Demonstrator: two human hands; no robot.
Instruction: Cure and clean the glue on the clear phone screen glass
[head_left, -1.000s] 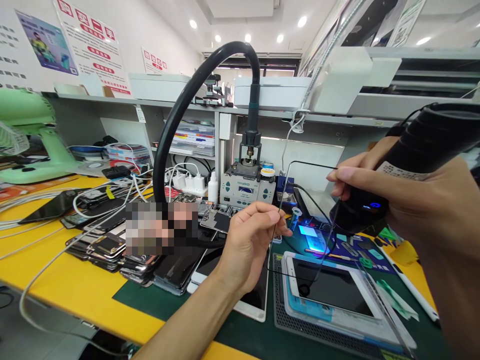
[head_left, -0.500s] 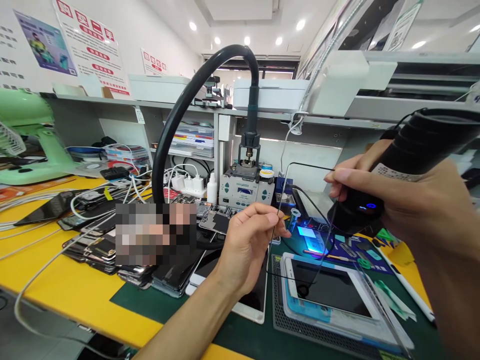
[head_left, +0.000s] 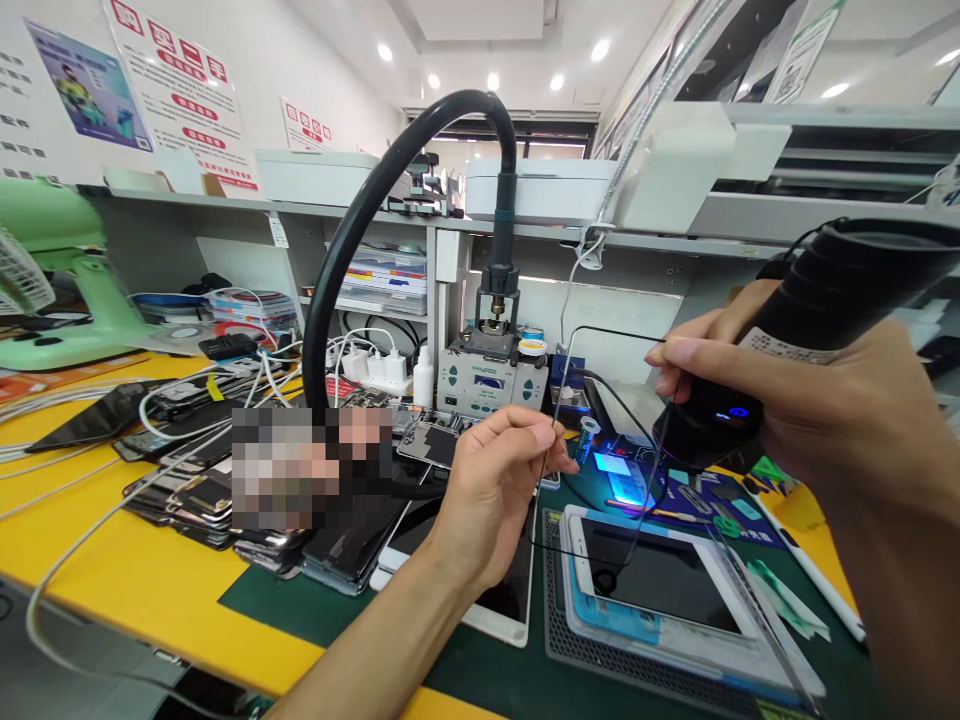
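Note:
A thin black rectangular frame (head_left: 556,400), open in the middle and about phone-sized, is held up over the bench. Its left side is pinched between the thumb and fingers of my left hand (head_left: 499,480). Thumb and forefinger of my right hand (head_left: 810,390) pinch the frame's upper right corner. That same hand also grips a black cylindrical handheld device (head_left: 832,290) with a glowing blue symbol; its lower end points down toward the bench. Below the frame, a white-bordered phone screen (head_left: 660,575) lies on a white and pale-blue panel (head_left: 765,655) atop a dark perforated mat (head_left: 556,615).
A white-edged tablet (head_left: 502,630) lies under my left wrist. Stacked phone parts (head_left: 202,490) and white cables fill the left. A grey soldering station (head_left: 487,385) and thick black hose (head_left: 322,260) stand behind. A blue mat (head_left: 690,505) with small tools lies at right.

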